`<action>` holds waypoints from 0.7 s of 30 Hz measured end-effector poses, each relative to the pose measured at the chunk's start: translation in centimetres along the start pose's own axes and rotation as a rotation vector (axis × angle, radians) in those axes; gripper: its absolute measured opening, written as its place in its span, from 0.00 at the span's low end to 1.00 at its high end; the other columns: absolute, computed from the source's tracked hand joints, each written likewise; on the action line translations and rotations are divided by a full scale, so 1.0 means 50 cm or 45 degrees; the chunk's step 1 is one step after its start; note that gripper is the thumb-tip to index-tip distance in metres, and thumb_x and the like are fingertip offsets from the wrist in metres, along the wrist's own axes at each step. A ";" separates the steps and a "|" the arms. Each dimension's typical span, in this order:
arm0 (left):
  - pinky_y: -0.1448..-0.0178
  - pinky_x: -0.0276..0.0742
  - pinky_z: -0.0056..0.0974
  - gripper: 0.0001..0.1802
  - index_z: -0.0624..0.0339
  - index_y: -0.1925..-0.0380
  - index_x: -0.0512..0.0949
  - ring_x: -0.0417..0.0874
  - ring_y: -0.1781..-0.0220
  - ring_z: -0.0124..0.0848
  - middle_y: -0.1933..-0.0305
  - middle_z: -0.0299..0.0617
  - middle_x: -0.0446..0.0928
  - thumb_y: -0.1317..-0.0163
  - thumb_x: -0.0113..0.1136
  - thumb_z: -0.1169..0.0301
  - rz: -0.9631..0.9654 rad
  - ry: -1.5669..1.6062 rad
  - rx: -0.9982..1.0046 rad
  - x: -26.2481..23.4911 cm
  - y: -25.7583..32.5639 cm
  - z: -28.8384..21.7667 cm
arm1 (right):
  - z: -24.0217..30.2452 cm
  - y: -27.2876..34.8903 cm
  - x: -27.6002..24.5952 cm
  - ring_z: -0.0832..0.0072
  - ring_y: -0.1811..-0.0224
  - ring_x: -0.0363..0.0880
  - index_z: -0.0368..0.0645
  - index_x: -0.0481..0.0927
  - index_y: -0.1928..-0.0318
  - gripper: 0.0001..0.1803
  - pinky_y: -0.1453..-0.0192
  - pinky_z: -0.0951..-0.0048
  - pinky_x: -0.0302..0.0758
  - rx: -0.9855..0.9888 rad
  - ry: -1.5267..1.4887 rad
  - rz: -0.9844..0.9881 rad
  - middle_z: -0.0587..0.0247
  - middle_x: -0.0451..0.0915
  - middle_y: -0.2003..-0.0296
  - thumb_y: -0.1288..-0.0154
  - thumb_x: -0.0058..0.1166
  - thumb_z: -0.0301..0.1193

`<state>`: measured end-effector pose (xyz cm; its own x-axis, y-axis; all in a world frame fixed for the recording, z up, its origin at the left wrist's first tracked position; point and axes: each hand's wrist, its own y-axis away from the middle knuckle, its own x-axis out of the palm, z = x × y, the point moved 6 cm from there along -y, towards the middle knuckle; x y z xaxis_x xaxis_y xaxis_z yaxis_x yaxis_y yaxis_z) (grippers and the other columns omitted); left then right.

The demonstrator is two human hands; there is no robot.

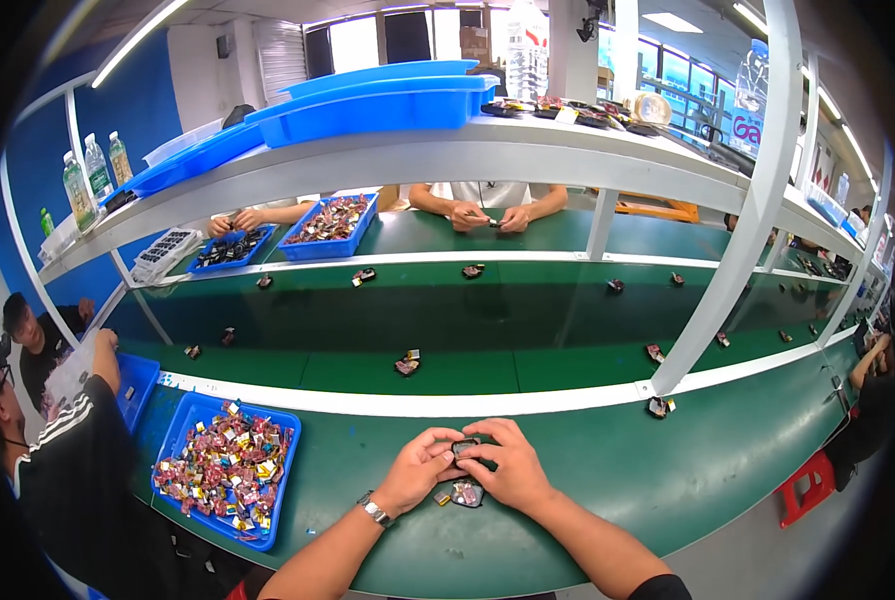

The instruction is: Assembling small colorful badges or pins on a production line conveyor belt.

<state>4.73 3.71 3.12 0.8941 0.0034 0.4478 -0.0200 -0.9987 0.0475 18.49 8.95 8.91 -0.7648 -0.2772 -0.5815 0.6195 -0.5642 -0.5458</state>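
Note:
Both hands meet over the green bench in front of me. My left hand (416, 472), a metal-band watch on its wrist, grips the left side of a small black plastic casing (464, 446). The fingers of my right hand (508, 467) close on its other side. What lies inside the casing is too small to make out. Just below my fingers, on the bench, rests a dark case part with a small circuit board (466, 493) and reddish wires. A small yellow-and-silver piece (442, 497) sits beside it.
To my left stands a blue tray (290, 480) heaped with wired circuit pieces. Beyond a white rail runs a green conveyor (527, 350) carrying scattered small assemblies (407, 362). A white post (724, 230) rises at right. People work at left, right and opposite. Blue trays (367, 105) lie on the shelf above.

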 end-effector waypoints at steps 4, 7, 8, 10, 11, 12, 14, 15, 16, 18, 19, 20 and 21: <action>0.38 0.78 0.43 0.14 0.60 0.44 0.67 0.78 0.42 0.35 0.45 0.47 0.75 0.28 0.50 0.75 0.015 0.112 -0.009 -0.006 -0.004 0.007 | -0.008 -0.002 0.003 0.64 0.45 0.75 0.46 0.88 0.63 0.08 0.43 0.65 0.76 0.074 -0.128 0.006 0.64 0.81 0.50 0.46 0.67 0.26; 0.37 0.77 0.43 0.13 0.60 0.45 0.67 0.78 0.41 0.35 0.43 0.47 0.74 0.28 0.49 0.75 0.042 0.134 0.001 -0.004 -0.003 0.006 | -0.018 0.001 0.010 0.65 0.45 0.76 0.45 0.88 0.63 0.08 0.42 0.66 0.76 0.165 -0.293 0.015 0.63 0.81 0.51 0.46 0.66 0.25; 0.35 0.76 0.42 0.13 0.61 0.45 0.67 0.77 0.40 0.35 0.42 0.47 0.74 0.28 0.46 0.76 0.056 0.126 0.014 -0.003 -0.002 0.005 | -0.022 0.002 0.012 0.65 0.46 0.76 0.45 0.88 0.63 0.08 0.42 0.67 0.76 0.177 -0.328 0.014 0.63 0.81 0.51 0.46 0.66 0.25; 0.35 0.76 0.43 0.13 0.61 0.45 0.67 0.77 0.40 0.35 0.42 0.47 0.74 0.28 0.47 0.76 0.068 0.155 0.009 -0.004 -0.002 0.006 | -0.028 0.006 0.016 0.65 0.45 0.76 0.47 0.88 0.63 0.08 0.42 0.66 0.76 0.183 -0.380 0.027 0.64 0.81 0.51 0.46 0.66 0.26; 0.36 0.76 0.43 0.13 0.60 0.45 0.67 0.77 0.40 0.35 0.43 0.47 0.74 0.28 0.47 0.76 0.079 0.184 0.008 -0.004 -0.002 0.005 | -0.031 0.007 0.018 0.64 0.45 0.75 0.48 0.88 0.62 0.09 0.43 0.66 0.76 0.185 -0.431 0.041 0.65 0.81 0.50 0.46 0.66 0.27; 0.36 0.76 0.43 0.13 0.60 0.45 0.67 0.77 0.40 0.35 0.43 0.47 0.74 0.28 0.47 0.76 0.079 0.183 0.009 -0.004 -0.002 0.006 | -0.032 0.007 0.019 0.64 0.45 0.75 0.48 0.88 0.62 0.09 0.43 0.66 0.76 0.184 -0.431 0.040 0.65 0.81 0.50 0.46 0.66 0.27; 0.38 0.78 0.42 0.13 0.59 0.46 0.67 0.79 0.43 0.35 0.44 0.47 0.75 0.29 0.52 0.74 0.029 0.228 -0.021 -0.009 -0.004 0.013 | -0.040 0.006 0.018 0.66 0.46 0.77 0.46 0.88 0.63 0.09 0.42 0.68 0.74 0.212 -0.407 0.025 0.63 0.82 0.51 0.46 0.66 0.25; 0.38 0.78 0.42 0.13 0.59 0.46 0.67 0.79 0.43 0.35 0.44 0.47 0.75 0.29 0.52 0.74 0.029 0.226 -0.019 -0.009 -0.006 0.012 | -0.041 0.005 0.019 0.66 0.46 0.77 0.46 0.88 0.63 0.09 0.42 0.68 0.74 0.209 -0.407 0.024 0.63 0.82 0.51 0.46 0.66 0.25; 0.38 0.78 0.42 0.13 0.59 0.46 0.67 0.79 0.43 0.34 0.44 0.46 0.75 0.29 0.52 0.74 0.030 0.207 -0.015 -0.006 -0.005 0.013 | -0.041 0.006 0.017 0.66 0.46 0.77 0.46 0.88 0.63 0.09 0.42 0.67 0.74 0.229 -0.357 0.005 0.63 0.82 0.51 0.46 0.66 0.25; 0.38 0.78 0.42 0.13 0.59 0.46 0.68 0.79 0.43 0.34 0.43 0.46 0.75 0.29 0.52 0.74 0.031 0.188 -0.011 -0.004 -0.004 0.013 | -0.038 0.008 0.015 0.66 0.46 0.77 0.46 0.88 0.63 0.09 0.42 0.67 0.74 0.249 -0.304 -0.013 0.64 0.82 0.51 0.46 0.66 0.25; 0.38 0.78 0.42 0.13 0.59 0.46 0.68 0.79 0.43 0.34 0.43 0.46 0.75 0.29 0.52 0.74 0.040 0.175 0.006 -0.004 -0.004 0.012 | -0.035 0.007 0.015 0.66 0.45 0.77 0.47 0.88 0.63 0.09 0.41 0.67 0.74 0.236 -0.296 -0.020 0.64 0.82 0.52 0.46 0.66 0.25; 0.38 0.78 0.42 0.13 0.59 0.46 0.68 0.79 0.43 0.34 0.43 0.46 0.75 0.29 0.52 0.74 0.049 0.161 0.023 -0.004 -0.004 0.010 | -0.033 0.006 0.016 0.66 0.45 0.77 0.47 0.89 0.63 0.09 0.41 0.67 0.74 0.221 -0.288 -0.028 0.64 0.83 0.52 0.46 0.66 0.25; 0.38 0.78 0.42 0.13 0.59 0.46 0.68 0.79 0.43 0.34 0.43 0.46 0.75 0.29 0.52 0.74 0.048 0.162 0.022 -0.003 -0.003 0.010 | -0.032 0.007 0.017 0.66 0.45 0.77 0.47 0.89 0.63 0.09 0.41 0.67 0.74 0.223 -0.289 -0.026 0.64 0.83 0.52 0.46 0.66 0.25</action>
<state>4.80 3.83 2.61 0.8288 -0.0288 0.5588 -0.0440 -0.9989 0.0138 18.33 9.76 7.27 -0.8093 -0.4199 -0.4108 0.5784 -0.6917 -0.4324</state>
